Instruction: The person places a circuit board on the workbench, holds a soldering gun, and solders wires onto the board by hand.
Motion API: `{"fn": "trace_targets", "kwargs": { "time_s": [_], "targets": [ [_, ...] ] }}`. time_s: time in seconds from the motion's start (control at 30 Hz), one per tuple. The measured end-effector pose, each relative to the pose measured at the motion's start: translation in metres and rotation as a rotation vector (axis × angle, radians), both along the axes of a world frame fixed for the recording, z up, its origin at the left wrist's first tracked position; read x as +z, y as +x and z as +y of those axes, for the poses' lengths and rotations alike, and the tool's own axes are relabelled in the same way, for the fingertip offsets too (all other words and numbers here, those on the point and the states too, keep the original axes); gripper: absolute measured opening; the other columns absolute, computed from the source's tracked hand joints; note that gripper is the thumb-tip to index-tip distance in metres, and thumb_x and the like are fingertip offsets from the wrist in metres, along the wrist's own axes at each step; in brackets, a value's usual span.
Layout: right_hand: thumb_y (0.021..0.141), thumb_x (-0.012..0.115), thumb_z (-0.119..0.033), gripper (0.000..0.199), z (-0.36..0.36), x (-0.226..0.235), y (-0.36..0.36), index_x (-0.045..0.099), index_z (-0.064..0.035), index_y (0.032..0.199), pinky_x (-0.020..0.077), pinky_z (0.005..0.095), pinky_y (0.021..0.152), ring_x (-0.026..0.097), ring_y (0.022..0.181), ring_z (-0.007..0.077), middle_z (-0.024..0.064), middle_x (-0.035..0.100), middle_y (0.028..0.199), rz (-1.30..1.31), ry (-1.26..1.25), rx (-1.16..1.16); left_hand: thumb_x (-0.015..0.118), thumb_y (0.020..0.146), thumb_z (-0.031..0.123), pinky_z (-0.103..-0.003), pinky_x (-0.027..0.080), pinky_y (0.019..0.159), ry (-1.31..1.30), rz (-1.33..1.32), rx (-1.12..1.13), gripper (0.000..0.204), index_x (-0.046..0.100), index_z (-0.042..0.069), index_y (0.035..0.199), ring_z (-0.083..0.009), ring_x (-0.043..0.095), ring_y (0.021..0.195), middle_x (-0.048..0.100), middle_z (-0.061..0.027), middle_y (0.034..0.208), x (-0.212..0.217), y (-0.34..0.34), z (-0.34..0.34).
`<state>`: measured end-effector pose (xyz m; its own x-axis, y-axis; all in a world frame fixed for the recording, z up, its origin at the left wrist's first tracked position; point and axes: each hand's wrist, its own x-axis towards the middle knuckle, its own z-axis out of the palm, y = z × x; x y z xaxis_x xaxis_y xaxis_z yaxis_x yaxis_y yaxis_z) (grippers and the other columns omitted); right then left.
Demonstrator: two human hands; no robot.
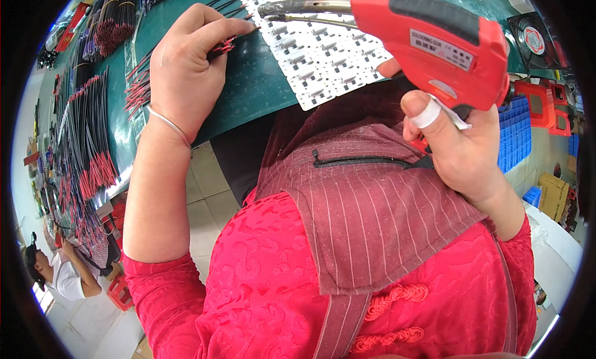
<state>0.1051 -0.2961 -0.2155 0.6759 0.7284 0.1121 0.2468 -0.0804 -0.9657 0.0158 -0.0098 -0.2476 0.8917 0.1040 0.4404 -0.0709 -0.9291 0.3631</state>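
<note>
1. The left hand (186, 67) pinches a red-and-black wire (225, 47) between closed fingertips, at the edge of the white panel (323, 55) on the green mat (254, 86).
2. The right hand (456, 142) is clamped around the grip of a red soldering gun (434, 39), its metal tip over the panel.
3. More wire bundles (93, 160) lie along the mat's left side.

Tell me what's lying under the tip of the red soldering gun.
Under the soldering gun tip lies a white panel of small circuit boards on the green mat. The gun body, held in the right hand, covers the panel's right part.
</note>
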Motion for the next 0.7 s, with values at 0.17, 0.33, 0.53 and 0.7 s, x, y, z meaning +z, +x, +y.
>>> {"fn": "trace_targets", "kwargs": {
  "time_s": [0.17, 0.33, 0.53, 0.7],
  "targets": [
    [0.095, 0.062, -0.01, 0.024, 0.0016, 0.0015, 0.0014, 0.059, 0.0013, 0.115, 0.0495, 0.0245, 0.058, 0.058, 0.066, 0.0105, 0.0129, 0.066, 0.113, -0.01, -0.031, 0.029, 0.065, 0.068, -0.011, -0.033, 0.049, 0.066, 0.038, -0.058, -0.008, 0.038, 0.074, 0.013, 0.097, -0.0226, 0.06, 0.072, 0.058, -0.0052, 0.083, 0.0006, -0.0001, -0.0028],
    [0.095, 0.062, -0.011, 0.022, 0.0018, -0.0043, 0.0016, 0.06, 0.0016, 0.113, 0.0492, 0.0241, 0.058, 0.058, 0.066, 0.0099, 0.0125, 0.067, 0.113, -0.02, 0.023, 0.017, 0.067, 0.068, -0.01, -0.032, 0.049, 0.065, 0.052, -0.042, 0.02, 0.036, 0.074, 0.013, 0.096, -0.0221, 0.06, 0.072, 0.058, -0.0048, 0.082, 0.0014, -0.0004, -0.0064],
    [0.094, 0.064, -0.01, 0.024, 0.0043, -0.0025, 0.0013, 0.061, 0.0011, 0.115, 0.0485, 0.0223, 0.058, 0.056, 0.067, 0.0077, 0.0115, 0.067, 0.112, -0.023, 0.0, 0.011, 0.067, 0.069, -0.007, -0.033, 0.05, 0.066, 0.085, -0.035, 0.04, 0.034, 0.074, 0.013, 0.095, -0.0226, 0.061, 0.073, 0.058, -0.0042, 0.082, 0.0022, -0.0012, -0.0078],
    [0.093, 0.064, -0.01, 0.025, 0.0051, -0.0032, 0.002, 0.061, 0.0004, 0.115, 0.0478, 0.0215, 0.057, 0.056, 0.067, 0.0067, 0.0113, 0.067, 0.113, -0.04, -0.003, 0.021, 0.068, 0.069, -0.006, -0.034, 0.05, 0.067, 0.123, -0.031, 0.046, 0.034, 0.074, 0.014, 0.094, -0.0236, 0.062, 0.075, 0.06, -0.0039, 0.083, 0.003, -0.0017, -0.0086]
  ]
}}
